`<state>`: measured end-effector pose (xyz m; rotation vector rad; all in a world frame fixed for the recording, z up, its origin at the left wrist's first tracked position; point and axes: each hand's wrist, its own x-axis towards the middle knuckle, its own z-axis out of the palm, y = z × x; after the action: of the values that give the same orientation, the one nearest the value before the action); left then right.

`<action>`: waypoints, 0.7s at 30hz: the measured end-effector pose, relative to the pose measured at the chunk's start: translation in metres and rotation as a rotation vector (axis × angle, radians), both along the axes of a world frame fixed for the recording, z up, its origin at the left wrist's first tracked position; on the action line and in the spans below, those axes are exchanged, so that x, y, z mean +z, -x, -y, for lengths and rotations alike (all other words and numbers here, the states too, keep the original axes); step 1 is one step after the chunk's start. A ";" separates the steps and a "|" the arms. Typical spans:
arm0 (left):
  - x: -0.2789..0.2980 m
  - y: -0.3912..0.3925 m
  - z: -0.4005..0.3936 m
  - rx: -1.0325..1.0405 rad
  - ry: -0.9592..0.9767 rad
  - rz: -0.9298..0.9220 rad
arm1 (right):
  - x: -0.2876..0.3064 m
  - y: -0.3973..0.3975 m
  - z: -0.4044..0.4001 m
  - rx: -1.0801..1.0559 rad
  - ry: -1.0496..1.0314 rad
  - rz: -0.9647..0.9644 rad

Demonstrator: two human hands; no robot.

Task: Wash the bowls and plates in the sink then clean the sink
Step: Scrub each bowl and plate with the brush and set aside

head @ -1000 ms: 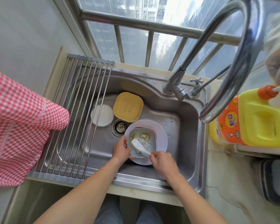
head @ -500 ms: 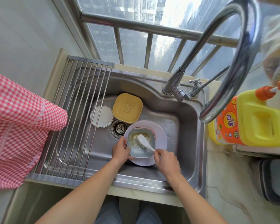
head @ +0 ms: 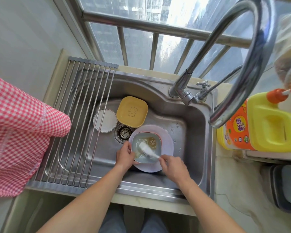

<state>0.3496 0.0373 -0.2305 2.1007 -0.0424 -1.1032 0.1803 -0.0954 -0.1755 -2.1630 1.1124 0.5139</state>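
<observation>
Steel sink [head: 191, 125], basin w/ drain [head: 124, 132] near centre; roll-up rack [head: 77, 115] over left part, prob. for drying.
Detergent jug [head: 262, 125] on counter at right, within reach.
Lilac plate [head: 166, 140] flat on basin floor, acting as base under stack.
Yellow square plate [head: 132, 111] + small white dish [head: 105, 120] behind drain, touching, waiting.
Blue-grey bowl [head: 158, 148] on lilac plate, pink rim showing beneath; brown residue inside, so wash at 1st item, early.
Left hand [head: 125, 155]: fingers curled on bowl's near-left rim, steadying vs. scrub force.
Right hand [head: 172, 167]: fingers pinched round handle of white brush [head: 147, 150], bristles down in bowl.
</observation>
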 end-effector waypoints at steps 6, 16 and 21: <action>0.001 0.000 0.001 -0.003 -0.007 0.024 | 0.002 -0.002 0.001 0.064 -0.025 -0.006; -0.002 0.000 0.001 -0.025 -0.019 0.033 | -0.008 -0.001 0.003 -0.070 0.055 -0.007; -0.001 0.000 0.001 -0.011 -0.011 0.038 | -0.007 0.004 0.006 0.046 -0.051 -0.004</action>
<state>0.3500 0.0363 -0.2314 2.1337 -0.0659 -1.0726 0.1764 -0.1010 -0.1824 -2.1480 1.0427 0.5616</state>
